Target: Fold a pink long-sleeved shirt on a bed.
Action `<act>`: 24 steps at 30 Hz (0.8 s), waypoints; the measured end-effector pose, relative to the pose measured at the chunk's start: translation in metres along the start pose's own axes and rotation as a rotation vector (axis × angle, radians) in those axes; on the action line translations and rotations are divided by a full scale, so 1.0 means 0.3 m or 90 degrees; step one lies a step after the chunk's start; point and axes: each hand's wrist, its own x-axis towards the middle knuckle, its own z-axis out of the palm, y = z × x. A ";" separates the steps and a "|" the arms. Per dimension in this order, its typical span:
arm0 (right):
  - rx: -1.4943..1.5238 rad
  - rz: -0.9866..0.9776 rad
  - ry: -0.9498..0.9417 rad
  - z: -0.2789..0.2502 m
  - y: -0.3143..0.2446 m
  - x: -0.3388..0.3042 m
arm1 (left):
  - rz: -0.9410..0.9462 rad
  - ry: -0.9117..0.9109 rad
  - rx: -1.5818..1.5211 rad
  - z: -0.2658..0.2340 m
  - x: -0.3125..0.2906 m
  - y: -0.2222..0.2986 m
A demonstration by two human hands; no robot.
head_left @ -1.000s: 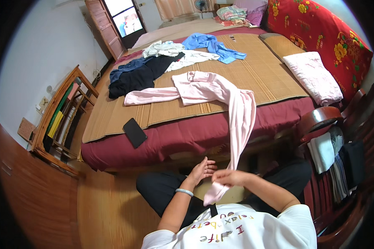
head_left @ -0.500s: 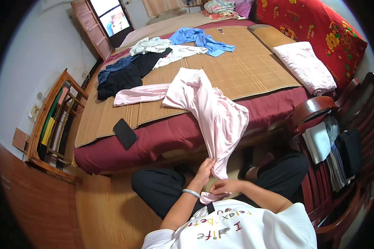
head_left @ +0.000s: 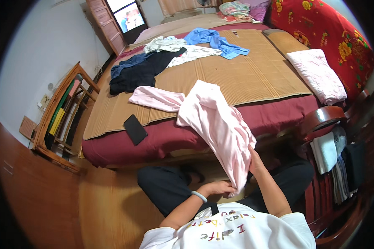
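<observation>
A light pink garment (head_left: 214, 120) hangs from the bamboo mat over the bed's front edge toward my lap. One long narrow part of it, a sleeve or a leg, stretches to the left on the mat. My left hand (head_left: 217, 189), with a pale bangle at the wrist, is closed on the garment's lowest end. Higher up, my right hand (head_left: 255, 162) grips the right edge of the cloth, its fingertips partly hidden by the fabric.
A black phone or tablet (head_left: 135, 130) lies at the bed's front edge. Crumpled dark clothes (head_left: 143, 72), white cloth (head_left: 191, 56) and a blue shirt (head_left: 214, 41) are farther back on the bamboo mat (head_left: 253, 70). A wooden chair (head_left: 324, 118) with folded clothes stands at right.
My right hand has moved up and right onto the garment's edge. My left hand has gone down to its lower end. The hanging cloth is spread wider, and the view has shifted slightly.
</observation>
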 end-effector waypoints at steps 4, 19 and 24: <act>-0.118 -0.036 -0.062 0.001 0.017 -0.047 | 0.002 0.137 0.117 -0.011 0.028 -0.060; 0.004 -0.192 0.136 -0.047 0.021 -0.085 | 0.454 1.136 0.486 -0.295 -0.162 0.504; -0.011 -0.206 0.143 -0.057 0.019 -0.081 | 0.234 1.107 0.665 -0.344 -0.088 0.586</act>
